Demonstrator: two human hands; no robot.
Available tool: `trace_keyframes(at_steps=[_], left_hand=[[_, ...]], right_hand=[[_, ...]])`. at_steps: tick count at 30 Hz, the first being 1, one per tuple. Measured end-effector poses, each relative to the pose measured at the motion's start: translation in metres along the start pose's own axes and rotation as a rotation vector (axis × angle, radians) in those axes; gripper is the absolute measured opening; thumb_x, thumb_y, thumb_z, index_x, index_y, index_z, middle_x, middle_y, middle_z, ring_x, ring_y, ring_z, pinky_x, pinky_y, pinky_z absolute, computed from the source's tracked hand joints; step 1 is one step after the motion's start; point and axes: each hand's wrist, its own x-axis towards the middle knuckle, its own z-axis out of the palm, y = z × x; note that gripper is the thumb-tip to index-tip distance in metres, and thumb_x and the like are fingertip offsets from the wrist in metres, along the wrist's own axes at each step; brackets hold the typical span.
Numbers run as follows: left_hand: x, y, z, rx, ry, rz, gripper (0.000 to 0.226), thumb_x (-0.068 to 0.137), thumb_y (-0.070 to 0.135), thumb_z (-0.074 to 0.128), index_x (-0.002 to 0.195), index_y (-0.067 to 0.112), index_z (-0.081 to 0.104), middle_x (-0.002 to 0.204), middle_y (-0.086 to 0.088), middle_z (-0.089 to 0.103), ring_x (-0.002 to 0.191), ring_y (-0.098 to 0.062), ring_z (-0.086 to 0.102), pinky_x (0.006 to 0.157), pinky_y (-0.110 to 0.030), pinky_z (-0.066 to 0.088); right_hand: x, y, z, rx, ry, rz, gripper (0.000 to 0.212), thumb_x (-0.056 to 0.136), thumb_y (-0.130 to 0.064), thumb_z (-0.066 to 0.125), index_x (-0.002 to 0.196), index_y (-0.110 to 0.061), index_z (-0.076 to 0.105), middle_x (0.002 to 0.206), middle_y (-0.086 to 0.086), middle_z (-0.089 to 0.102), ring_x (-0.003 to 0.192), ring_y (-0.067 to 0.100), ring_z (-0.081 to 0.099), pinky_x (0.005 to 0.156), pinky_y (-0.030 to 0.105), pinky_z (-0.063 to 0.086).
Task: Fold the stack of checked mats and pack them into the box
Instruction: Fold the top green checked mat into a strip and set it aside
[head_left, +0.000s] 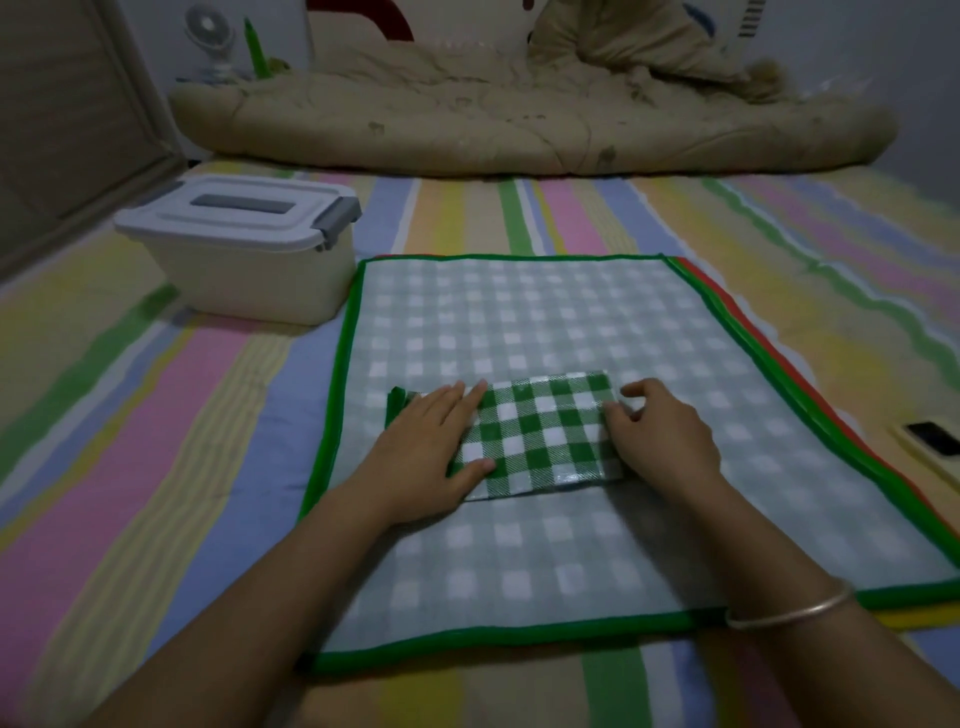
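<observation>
A stack of pale green-and-white checked mats with green binding (519, 312) lies flat beneath both hands. A white plastic box with grey latches (249, 270) stands closed, beyond the left fingers. A glossy green-checked mat folded into a small rectangle (540, 431) lies on the stack, between the hands. The left hand (431, 441) presses on it with straight fingers. The right hand (665, 436) bends its fingers over the mat's right end, and I cannot tell whether they grip it.

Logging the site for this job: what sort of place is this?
Likely a bedroom: the mats lie on a striped sheet, a rumpled quilt is heaped behind, and a small fan stands in the far corner.
</observation>
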Motion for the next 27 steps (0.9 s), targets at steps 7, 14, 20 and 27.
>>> trace_keyframes(at_steps=[7, 14, 20, 27], left_hand=[[0.018, 0.015, -0.024, -0.066, -0.185, -0.038, 0.084, 0.089, 0.042, 0.063, 0.155, 0.023, 0.014, 0.161, -0.003, 0.014, 0.147, -0.021, 0.012, 0.121, -0.038, 0.013], [0.019, 0.005, -0.018, -0.013, -0.358, -0.095, 0.106, 0.066, 0.082, 0.037, 0.155, 0.033, 0.005, 0.162, 0.009, 0.001, 0.148, -0.016, 0.000, 0.122, -0.044, 0.003], [0.024, 0.001, -0.020, 0.035, -0.341, -0.114, 0.114, 0.058, 0.089, 0.042, 0.154, 0.039, 0.007, 0.161, 0.010, 0.005, 0.147, -0.018, 0.005, 0.120, -0.048, 0.004], [0.024, 0.011, -0.015, 0.033, -0.291, -0.129, 0.106, 0.069, 0.077, 0.062, 0.153, 0.038, 0.009, 0.158, 0.007, 0.008, 0.146, -0.018, 0.004, 0.117, -0.044, 0.001]], right_hand=[[0.003, 0.011, 0.007, -0.068, -0.084, -0.090, 0.028, 0.099, -0.042, 0.047, 0.087, -0.019, 0.058, 0.082, 0.000, 0.058, 0.069, 0.015, 0.048, 0.055, 0.028, 0.030], [0.003, 0.020, 0.010, 0.072, -0.090, -0.103, 0.023, 0.097, -0.041, 0.052, 0.090, -0.022, 0.063, 0.077, -0.008, 0.060, 0.077, 0.016, 0.056, 0.059, 0.026, 0.036], [-0.007, 0.007, -0.004, 0.672, -0.223, 0.076, 0.031, 0.097, -0.039, 0.055, 0.088, -0.014, 0.069, 0.087, 0.008, 0.073, 0.077, 0.020, 0.069, 0.062, 0.029, 0.054], [-0.019, -0.025, 0.005, 1.015, -0.348, 0.101, 0.032, 0.098, -0.040, 0.050, 0.096, -0.015, 0.071, 0.091, 0.004, 0.074, 0.088, 0.022, 0.069, 0.075, 0.034, 0.056]])
